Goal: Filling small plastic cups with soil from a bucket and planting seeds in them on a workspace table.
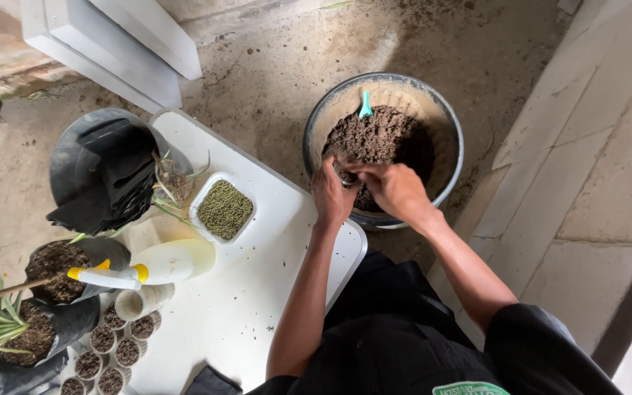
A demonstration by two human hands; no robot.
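Both of my hands reach into a round basin [453, 117] of dark soil [382, 139] on the ground. My left hand [330, 196] and my right hand [395, 187] meet over the soil's near side, fingers closed together around a small dark object that I cannot make out. A teal scoop handle [365, 105] sticks up out of the soil at the far side.
A white tray table [250, 292] at left carries a white dish of green seeds [224, 209], a spray bottle [156, 265] lying on its side, several small soil-filled cups [115, 344] and black grow bags [104, 175]. Potted plants [9, 329] stand far left. Paving lies to the right.
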